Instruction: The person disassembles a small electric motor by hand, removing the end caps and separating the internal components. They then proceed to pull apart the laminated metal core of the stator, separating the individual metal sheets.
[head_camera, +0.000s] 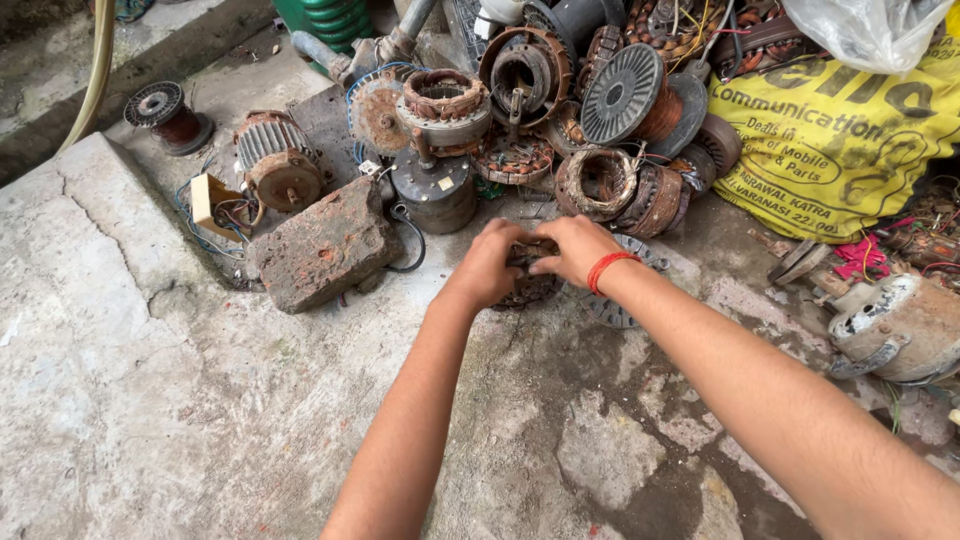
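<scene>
Rusted, copper-wound stator (527, 272) steadied on cracked concrete floor (150, 400) between left hand (487, 265) and right hand (572, 248), fingers curled tight around its rim, just beside brick (322, 245) and scrap motor heap (520, 110).

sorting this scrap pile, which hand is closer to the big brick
Left. The left hand is on the rusty motor part, just right of the brick; the right hand grips the same part's far side, farther from it.

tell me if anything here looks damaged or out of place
Both hands, left and right, grip a rusty motor stator on cracked concrete. A worn brick lies amid scrapped, rusted motor parts.
</scene>
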